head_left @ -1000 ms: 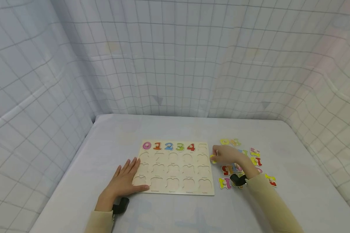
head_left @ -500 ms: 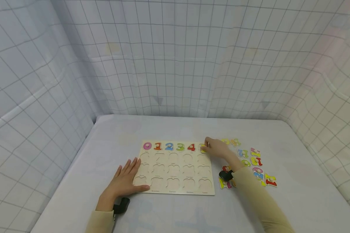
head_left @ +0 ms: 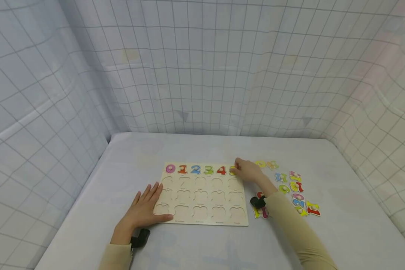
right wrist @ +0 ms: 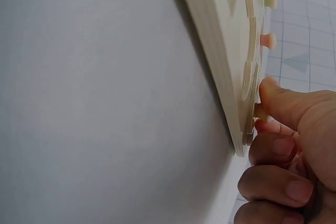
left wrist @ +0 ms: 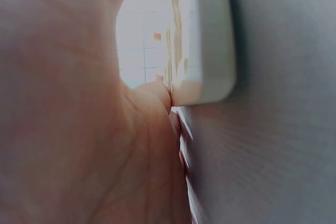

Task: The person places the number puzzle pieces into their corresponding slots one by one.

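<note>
A pale wooden number puzzle board (head_left: 209, 222) lies on the table, with pieces 0 to 4 in its top row and hollow recesses below. My left hand (head_left: 141, 208) rests with spread fingers over the board's left edge, its thumb along the lower left corner. At the top right recess my right hand (head_left: 249, 171) pinches the small knob (right wrist: 259, 111) of a yellow number piece (head_left: 233, 171). That piece is mostly covered by the fingers in the head view. In the right wrist view it lies against the board's face, thumb and forefinger on its knob.
Right of the board several loose number pieces (head_left: 298, 198) lie scattered, some under the right forearm. Two more pieces (head_left: 272, 165) lie behind them. A white gridded curtain (head_left: 202, 75) encloses the back and sides of the white-covered table (head_left: 189, 247).
My right hand has carried the yellow number piece from beside the board up and left to the top right recess. My left hand has stayed in place.
</note>
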`<state>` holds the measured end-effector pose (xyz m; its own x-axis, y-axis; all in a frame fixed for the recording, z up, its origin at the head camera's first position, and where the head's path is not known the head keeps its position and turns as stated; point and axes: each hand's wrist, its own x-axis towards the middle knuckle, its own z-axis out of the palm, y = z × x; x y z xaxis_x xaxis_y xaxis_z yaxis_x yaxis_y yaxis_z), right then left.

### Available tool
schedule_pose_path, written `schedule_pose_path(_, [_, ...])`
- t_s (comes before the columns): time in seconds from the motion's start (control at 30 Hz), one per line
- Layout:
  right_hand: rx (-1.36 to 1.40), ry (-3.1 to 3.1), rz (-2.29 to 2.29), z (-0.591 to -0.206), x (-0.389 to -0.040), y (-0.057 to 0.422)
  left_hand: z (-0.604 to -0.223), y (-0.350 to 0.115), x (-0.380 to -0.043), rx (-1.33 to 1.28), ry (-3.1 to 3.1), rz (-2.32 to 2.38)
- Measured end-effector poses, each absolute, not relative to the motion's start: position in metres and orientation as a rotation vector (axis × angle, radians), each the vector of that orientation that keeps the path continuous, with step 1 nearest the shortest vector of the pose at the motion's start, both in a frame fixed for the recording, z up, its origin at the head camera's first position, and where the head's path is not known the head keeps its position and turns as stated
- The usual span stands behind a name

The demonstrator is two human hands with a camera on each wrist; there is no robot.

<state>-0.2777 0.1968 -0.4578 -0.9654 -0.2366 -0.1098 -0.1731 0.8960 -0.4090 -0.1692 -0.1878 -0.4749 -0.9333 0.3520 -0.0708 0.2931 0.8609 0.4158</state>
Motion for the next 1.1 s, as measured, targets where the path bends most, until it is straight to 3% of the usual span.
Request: schedule_pose_path(1.1, [-0.224, 2.9, -0.544, -0.4586, -0.2751, 0.1925, -0.473, -0.188, -0.168, 0.5, 2.889, 0.615])
